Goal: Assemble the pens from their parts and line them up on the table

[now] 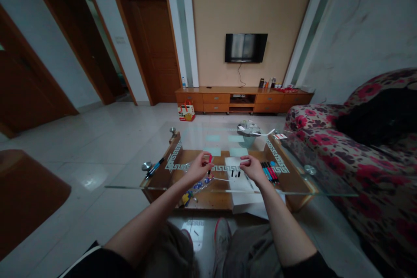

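Pinched a light, stiff red pen [210, 159] mid-barrel in left hand [197, 169]; right hand [254, 169] fingers loosely curled on paper [239, 180].

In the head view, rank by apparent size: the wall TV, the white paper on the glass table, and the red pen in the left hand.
1. Wall TV, though it is farthest away.
2. White paper.
3. Red pen, held in the left hand.

Tiny black caps [235, 174] on paper [239, 180], too small to identify.
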Demonstrator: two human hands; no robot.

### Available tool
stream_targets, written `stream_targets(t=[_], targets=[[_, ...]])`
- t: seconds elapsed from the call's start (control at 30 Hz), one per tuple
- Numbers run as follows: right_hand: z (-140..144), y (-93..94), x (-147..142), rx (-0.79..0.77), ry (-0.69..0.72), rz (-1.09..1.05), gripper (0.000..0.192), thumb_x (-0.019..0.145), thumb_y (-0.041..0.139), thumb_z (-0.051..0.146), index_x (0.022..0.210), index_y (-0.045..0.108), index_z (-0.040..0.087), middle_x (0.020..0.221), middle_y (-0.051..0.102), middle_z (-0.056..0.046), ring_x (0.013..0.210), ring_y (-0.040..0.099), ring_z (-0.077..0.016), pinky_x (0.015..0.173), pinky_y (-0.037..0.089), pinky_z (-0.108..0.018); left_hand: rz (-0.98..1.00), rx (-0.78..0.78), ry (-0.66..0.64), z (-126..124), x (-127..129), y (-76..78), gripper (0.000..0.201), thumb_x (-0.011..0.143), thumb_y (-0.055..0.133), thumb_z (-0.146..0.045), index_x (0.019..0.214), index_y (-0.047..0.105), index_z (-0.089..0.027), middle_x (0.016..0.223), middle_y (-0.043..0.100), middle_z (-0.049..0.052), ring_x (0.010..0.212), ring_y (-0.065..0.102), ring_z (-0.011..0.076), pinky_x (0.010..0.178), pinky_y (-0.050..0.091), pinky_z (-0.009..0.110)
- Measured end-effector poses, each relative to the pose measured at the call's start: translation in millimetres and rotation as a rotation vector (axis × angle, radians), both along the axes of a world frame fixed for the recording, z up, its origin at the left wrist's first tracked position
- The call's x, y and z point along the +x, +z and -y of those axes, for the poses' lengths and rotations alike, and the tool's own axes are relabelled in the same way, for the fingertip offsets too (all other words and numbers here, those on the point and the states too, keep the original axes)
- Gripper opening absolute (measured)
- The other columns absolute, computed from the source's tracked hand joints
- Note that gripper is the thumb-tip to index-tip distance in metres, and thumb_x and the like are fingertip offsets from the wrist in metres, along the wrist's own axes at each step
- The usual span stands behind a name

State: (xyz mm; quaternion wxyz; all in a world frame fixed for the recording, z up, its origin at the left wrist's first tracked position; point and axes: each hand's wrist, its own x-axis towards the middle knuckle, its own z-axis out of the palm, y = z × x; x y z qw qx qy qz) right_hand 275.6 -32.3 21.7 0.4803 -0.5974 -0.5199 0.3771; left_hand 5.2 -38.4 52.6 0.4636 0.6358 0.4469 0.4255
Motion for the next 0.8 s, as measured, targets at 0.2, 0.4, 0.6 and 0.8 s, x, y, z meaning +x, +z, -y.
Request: stream_targets(t=[0.2,0.4,0.6,0.8], targets=[[-1.3,-13.9,12.0,-0.022,-0.002,0.334,0.030,0.066,0.063,0.008,0.095,0.068,0.017,0.077,0.072,-0.004,0.071,0.067,-0.0163,0.067,0.048,-0.025,-0.317,0.108,0.084,-28.3,-12.2,-42.6,0.034,0.078,0.061,-0.019,0.111,0.055,-0.020,0.080,0.064,-0.001,0.064,0.062,0.0126,0.060,0.047,0.023],[-3.4,-32.8,25.1,0.007,-0.072,0.547,0.026,0.068,0.064,0.013,0.092,0.072,0.015,0.085,0.072,-0.007,0.078,0.066,-0.0181,0.072,0.047,-0.026,-0.501,0.151,0.094,-43.8,-20.2,-64.9,0.031,0.076,0.061,-0.019,0.106,0.058,-0.019,0.078,0.066,0.000,0.068,0.063,0.0149,0.064,0.045,0.024],[-5.1,-35.1,30.3,0.000,0.017,0.526,0.016,0.072,0.062,0.018,0.083,0.073,0.015,0.079,0.073,-0.007,0.073,0.068,-0.0188,0.067,0.048,-0.025,-0.567,0.107,-0.001,-54.0,-17.7,-77.2,0.023,0.075,0.059,-0.020,0.098,0.060,-0.017,0.069,0.065,-0.002,0.065,0.061,0.0151,0.059,0.040,0.023],[-0.3,-39.2,35.2,0.025,0.074,0.546,0.016,0.075,0.063,0.024,0.082,0.076,0.018,0.082,0.075,-0.008,0.077,0.069,-0.0228,0.073,0.050,-0.030,-0.524,0.184,-0.060,-48.0,-20.6,-84.8,0.023,0.080,0.060,-0.029,0.100,0.061,-0.018,0.075,0.067,0.001,0.067,0.061,0.0165,0.061,0.040,0.025]])
